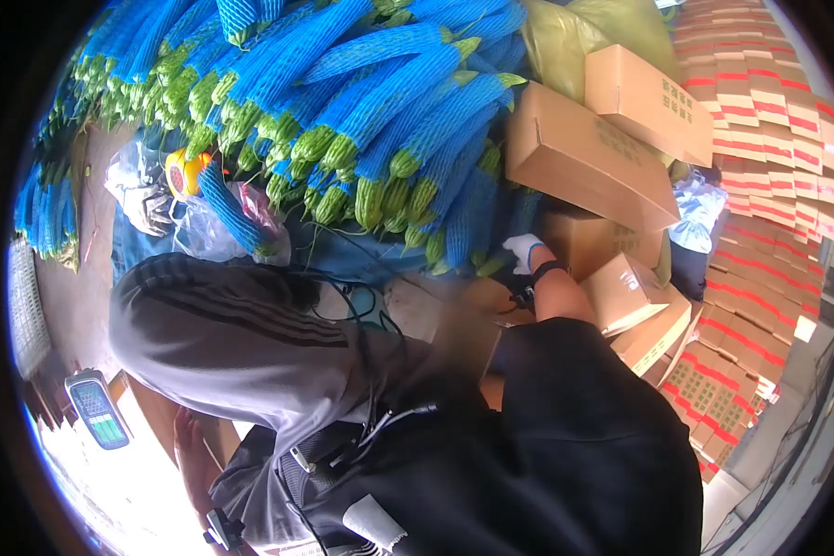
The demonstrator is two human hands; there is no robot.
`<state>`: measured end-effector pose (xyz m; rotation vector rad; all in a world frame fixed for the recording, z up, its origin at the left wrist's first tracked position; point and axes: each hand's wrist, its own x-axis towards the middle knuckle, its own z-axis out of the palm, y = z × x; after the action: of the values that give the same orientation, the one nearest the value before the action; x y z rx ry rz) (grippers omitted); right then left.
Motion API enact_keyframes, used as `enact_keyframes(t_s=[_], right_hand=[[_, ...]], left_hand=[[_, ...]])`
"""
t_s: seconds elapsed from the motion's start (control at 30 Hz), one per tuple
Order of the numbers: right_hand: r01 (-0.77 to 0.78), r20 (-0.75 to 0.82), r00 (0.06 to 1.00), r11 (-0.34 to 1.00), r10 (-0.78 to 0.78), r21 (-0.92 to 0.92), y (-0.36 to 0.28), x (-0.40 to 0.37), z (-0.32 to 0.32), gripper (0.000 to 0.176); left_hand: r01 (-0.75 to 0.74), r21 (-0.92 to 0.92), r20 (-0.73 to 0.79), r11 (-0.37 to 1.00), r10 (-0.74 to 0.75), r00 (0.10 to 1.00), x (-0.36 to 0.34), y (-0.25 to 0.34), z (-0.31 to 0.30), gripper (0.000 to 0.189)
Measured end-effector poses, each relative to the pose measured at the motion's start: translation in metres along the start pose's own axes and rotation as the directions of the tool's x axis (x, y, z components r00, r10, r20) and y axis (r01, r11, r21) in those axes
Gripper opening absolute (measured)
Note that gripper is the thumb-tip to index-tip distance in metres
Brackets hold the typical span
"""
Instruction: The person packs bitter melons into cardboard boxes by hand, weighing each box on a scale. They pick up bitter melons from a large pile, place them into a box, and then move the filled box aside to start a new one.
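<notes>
My right hand (525,252), in a white glove with a black band at the wrist, reaches down beside the pile of long green gourds in blue foam nets (371,111). Next to it stands a brown cardboard box (574,243); its fingers are too small and shadowed to show whether they hold anything. On the lower left my left hand (191,454) is bare, with fingers stretched along the side of a cardboard box (153,417). A wrist device (221,530) sits behind it. A grey striped garment (232,315) covers the area between the hands.
Closed cartons (588,153) lie stacked at the right of the gourds, near a yellow plastic bag (593,37). Rows of cartons with red tape (751,185) line the far right. An orange tape roll (187,174) and a handheld device with a screen (97,408) are on the left.
</notes>
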<state>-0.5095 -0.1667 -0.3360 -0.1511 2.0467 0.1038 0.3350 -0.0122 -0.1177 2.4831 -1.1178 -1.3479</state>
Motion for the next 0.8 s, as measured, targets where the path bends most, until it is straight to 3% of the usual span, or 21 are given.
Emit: enact_keyframes(t_s=[0.03, 0.07, 0.13, 0.23, 0.27, 0.37, 0.4, 0.43, 0.5, 0.57, 0.63, 0.7, 0.73, 0.8], right_hand=[[-0.020, 0.007, 1.000, 0.995, 0.019, 0.095, 0.004, 0.015, 0.009, 0.064], [-0.041, 0.014, 0.999, 0.981, 0.039, 0.189, 0.009, 0.029, 0.018, 0.065], [-0.063, -0.015, 0.997, 0.939, 0.072, 0.338, 0.007, 0.011, 0.028, 0.065], [0.052, -0.119, 0.992, 0.997, -0.044, 0.065, 0.060, 0.138, 0.045, 0.065], [0.075, -0.094, 0.994, 0.984, -0.060, 0.162, 0.070, 0.144, 0.048, 0.067], [-0.073, 0.010, 0.997, 0.928, 0.075, 0.366, 0.029, 0.001, 0.025, 0.066], [-0.124, -0.016, 0.990, 0.919, 0.140, 0.374, 0.025, -0.010, 0.023, 0.060], [-0.130, -0.014, 0.989, 0.914, 0.146, 0.385, 0.027, -0.007, 0.024, 0.060], [-0.121, 0.042, 0.992, 0.784, 0.121, 0.609, 0.029, -0.004, 0.019, 0.049], [-0.092, 0.104, 0.994, 0.784, 0.036, 0.614, 0.019, -0.026, 0.008, 0.041], [-0.169, 0.372, 0.893, 0.580, -0.252, 0.797, 0.013, -0.039, 0.004, 0.036], [-0.216, 0.406, 0.858, 0.496, -0.315, 0.841, 0.005, -0.063, 0.008, 0.036], [-0.270, 0.433, 0.821, 0.415, -0.373, 0.869, -0.004, -0.084, 0.009, 0.036], [-0.262, 0.444, 0.803, 0.433, -0.397, 0.862, -0.017, -0.171, 0.011, 0.035]], left_hand=[[0.008, 0.079, -0.013, 0.997, -0.007, 1.000, -0.003, -0.001, -0.002, 0.049], [-0.093, 0.096, -0.001, 0.991, 0.094, 0.996, -0.002, -0.011, -0.006, 0.049], [-0.093, 0.113, -0.004, 0.989, 0.094, 0.996, -0.014, 0.017, -0.006, 0.049], [-0.097, 0.116, -0.005, 0.988, 0.098, 0.995, -0.011, 0.023, -0.014, 0.048], [-0.101, 0.109, -0.007, 0.989, 0.103, 0.995, -0.008, 0.024, -0.018, 0.048], [-0.130, 0.042, -0.012, 0.991, 0.130, 0.991, 0.012, 0.027, -0.035, 0.049], [-0.154, 0.014, -0.024, 0.988, 0.154, 0.988, 0.022, 0.032, -0.043, 0.050], [-0.188, 0.123, -0.038, 0.974, 0.194, 0.980, 0.005, 0.086, -0.039, 0.054], [-0.333, 0.187, -0.077, 0.924, 0.351, 0.933, 0.023, 0.097, -0.058, 0.061], [-0.442, -0.044, -0.188, 0.896, 0.427, 0.885, 0.040, 0.105, -0.068, 0.063], [-0.484, -0.062, -0.276, 0.873, 0.451, 0.849, 0.040, 0.142, -0.073, 0.059], [-0.625, -0.032, -0.398, 0.780, 0.564, 0.724, -0.001, 0.213, -0.051, 0.054], [-0.633, -0.035, -0.408, 0.773, 0.567, 0.715, -0.017, 0.236, -0.043, 0.054], [-0.740, -0.135, -0.338, 0.658, 0.672, 0.659, -0.047, 0.273, -0.027, 0.051]])
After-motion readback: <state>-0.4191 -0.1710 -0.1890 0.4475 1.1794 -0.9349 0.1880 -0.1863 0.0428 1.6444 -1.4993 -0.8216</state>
